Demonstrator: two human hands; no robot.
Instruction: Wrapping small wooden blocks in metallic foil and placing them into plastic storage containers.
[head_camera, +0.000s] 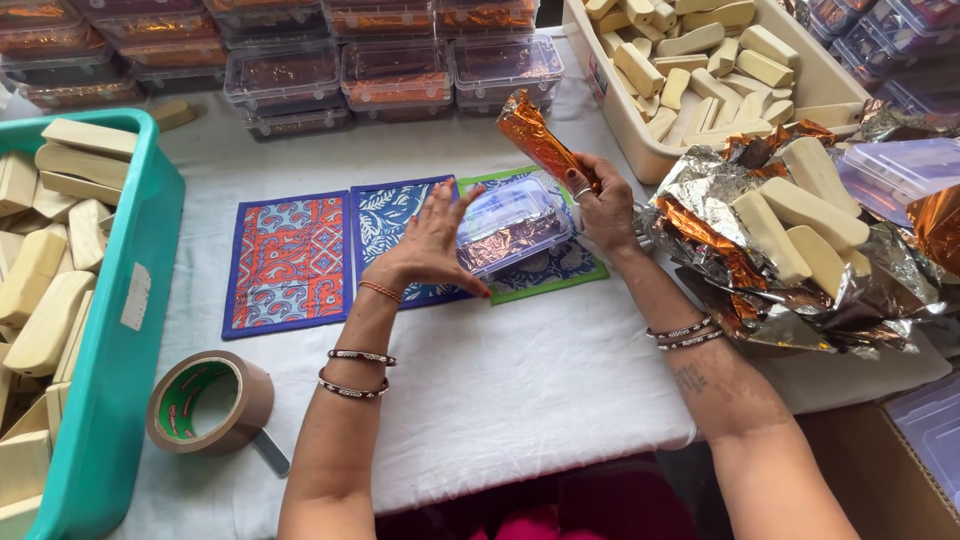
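A white-covered desk (520, 390) carries everything here. At its left edge sits a teal tub (120, 380) filled with pale cream bars, and at the upper right a beige tub (640, 150) holds more of the same bars. Just right of centre, crumpled silver-and-orange foil sheets (800, 300) lie heaped with several bars on top. Along the far edge stand stacked clear lidded boxes (395, 75) with foil-wrapped contents. Three patterned cloth mats (290, 260) lie side by side in the middle, and a roll of brown tape (210, 400) rests near the front left. On the mats sits a small clear plastic box (512, 225), tilted, with its lid on. The left hand (430, 245) presses on the box's left side, fingers spread wide. The right hand (600, 205) touches the box's right end, its grip closed around a foil-wrapped bar (535, 135) that sticks up and away.
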